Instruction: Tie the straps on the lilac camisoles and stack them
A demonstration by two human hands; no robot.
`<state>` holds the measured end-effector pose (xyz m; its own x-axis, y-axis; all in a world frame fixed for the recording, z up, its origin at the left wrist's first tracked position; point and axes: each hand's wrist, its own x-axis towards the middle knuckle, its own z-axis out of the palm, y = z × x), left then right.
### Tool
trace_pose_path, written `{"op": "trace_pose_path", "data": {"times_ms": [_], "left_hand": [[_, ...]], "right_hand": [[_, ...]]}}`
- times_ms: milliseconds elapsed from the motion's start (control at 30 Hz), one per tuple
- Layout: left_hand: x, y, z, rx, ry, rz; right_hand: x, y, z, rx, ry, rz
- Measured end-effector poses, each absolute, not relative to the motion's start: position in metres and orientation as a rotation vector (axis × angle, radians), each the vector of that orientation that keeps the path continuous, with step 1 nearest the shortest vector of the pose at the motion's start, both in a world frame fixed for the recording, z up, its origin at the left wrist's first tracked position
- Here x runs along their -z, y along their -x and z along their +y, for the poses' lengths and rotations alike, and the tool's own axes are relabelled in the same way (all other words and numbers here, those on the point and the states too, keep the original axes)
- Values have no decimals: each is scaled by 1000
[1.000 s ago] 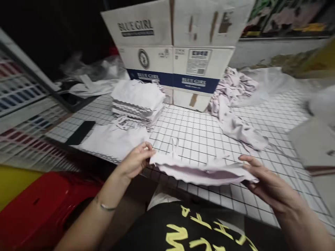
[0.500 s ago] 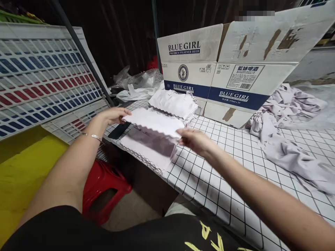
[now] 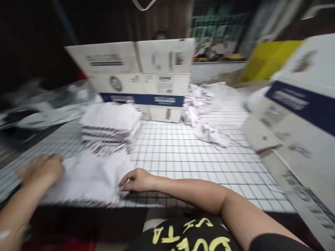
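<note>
A stack of pale lilac-white fabric pieces (image 3: 89, 177) with zigzag-cut edges lies at the table's front edge. My left hand (image 3: 43, 169) is at the stack's left end, smeared by motion, so its finger position is unclear. At the right end, my right hand (image 3: 137, 180) has its thumb and forefinger pinched on the edge of a fabric piece. Just behind lies a taller pile of similar fabric pieces (image 3: 110, 120), its layered wavy edges facing me.
The table carries a white cloth with a black grid (image 3: 162, 153). An opened white-and-blue carton (image 3: 141, 85) stands at the back, and another carton (image 3: 300, 104) at the right. Crumpled lilac fabric (image 3: 201, 122) lies between them. Plastic bags (image 3: 52, 104) are at back left.
My view has swung right, bringing the second carton into sight. The fabric piece held raised between both hands has come down onto the front stack.
</note>
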<state>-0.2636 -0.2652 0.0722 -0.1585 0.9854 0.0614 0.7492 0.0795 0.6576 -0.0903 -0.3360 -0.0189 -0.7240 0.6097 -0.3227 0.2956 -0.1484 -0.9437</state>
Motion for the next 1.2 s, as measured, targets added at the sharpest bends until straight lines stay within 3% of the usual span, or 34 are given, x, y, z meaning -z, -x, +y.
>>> {"op": "trace_pose_path", "data": {"times_ms": [100, 233, 300, 467, 567, 700, 767, 967, 1200], "left_hand": [[-67, 206, -232, -800, -1916, 1757], [-54, 159, -212, -781, -2108, 1599], [-45, 106, -193, -686, -2113, 1441], [-6, -71, -127, -635, -1942, 1328], [29, -122, -113, -578, -1929, 1347], [55, -109, -123, -527, -1929, 1340], [56, -93, -130, -586, -1929, 1393], [50, -89, -148, -642, -1863, 1444], [12, -93, -166, -705, -1606, 1105]], "right_hand": [[12, -7, -286, -1336, 1256, -1956], [1, -168, -236, -501, 1897, -1514], [-2, -222, -217, -291, 2055, -1427], [2, -259, -217, -528, 2079, -1663], [12, -260, -254, -712, 1893, -1801], [19, -282, -304, -1097, 1734, -1893], [16, -295, -311, -1137, 1802, -1780], [4, -282, -258, -485, 2028, -1505], [-5, -255, -219, -1192, 1914, -1453]]}}
